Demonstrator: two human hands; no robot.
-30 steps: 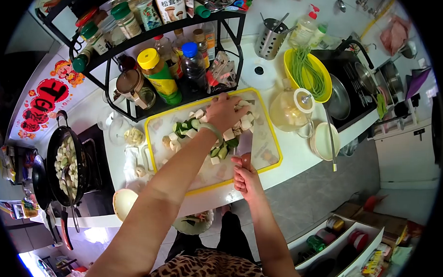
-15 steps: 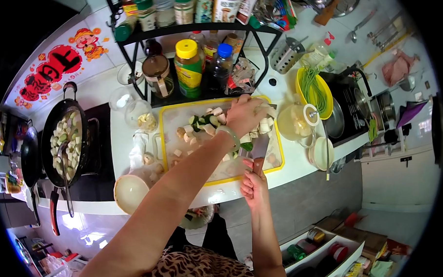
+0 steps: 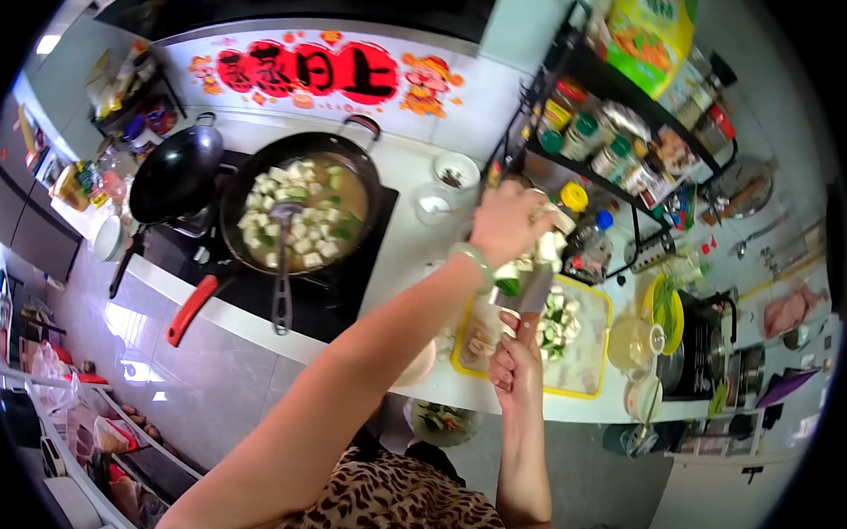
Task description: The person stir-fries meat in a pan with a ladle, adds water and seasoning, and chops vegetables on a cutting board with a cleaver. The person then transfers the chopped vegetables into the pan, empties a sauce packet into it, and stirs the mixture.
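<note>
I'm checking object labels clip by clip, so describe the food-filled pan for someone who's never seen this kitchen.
Find the black stove below the red wall stickers. On it sits a round dark pan holding white cubes, green pieces and a long spoon. Its long handle is red, while the other pan beside it has a black one.
</note>
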